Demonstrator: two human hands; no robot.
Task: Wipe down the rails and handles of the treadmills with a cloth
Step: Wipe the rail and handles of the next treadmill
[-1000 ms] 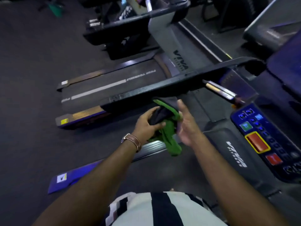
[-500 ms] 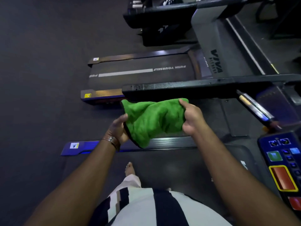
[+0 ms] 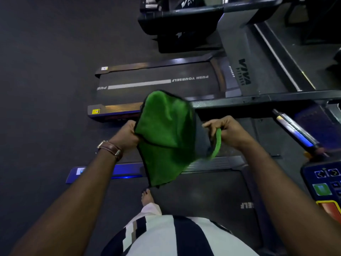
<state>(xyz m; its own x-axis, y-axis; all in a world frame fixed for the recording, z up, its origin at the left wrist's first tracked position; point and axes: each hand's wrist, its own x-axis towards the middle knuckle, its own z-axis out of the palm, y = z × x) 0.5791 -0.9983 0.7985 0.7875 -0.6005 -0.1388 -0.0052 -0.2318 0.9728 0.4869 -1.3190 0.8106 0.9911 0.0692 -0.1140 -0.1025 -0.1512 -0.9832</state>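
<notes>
Both hands were on the cloth (image 3: 164, 133) at centre frame: the left hand (image 3: 127, 135) gripped its nine o'clock edge, the right hand (image 3: 227, 132) pinched a corner at three o'clock. It hung just short of the rail (image 3: 258, 102) at one o'clock, not touching. No wiping showed yet; rails and handles looked still to do.

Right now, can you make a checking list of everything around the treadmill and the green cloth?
Surface: black treadmill belt, bare foot on it.
Job's things: green cloth held spread in the air; black rail behind it, not touched.
Clutter: nothing seen.
Hands: left hand grips the cloth's left edge; right hand pinches a corner.
Cables: nothing seen.
Surroundings: second treadmill, button console, dark floor.
</notes>
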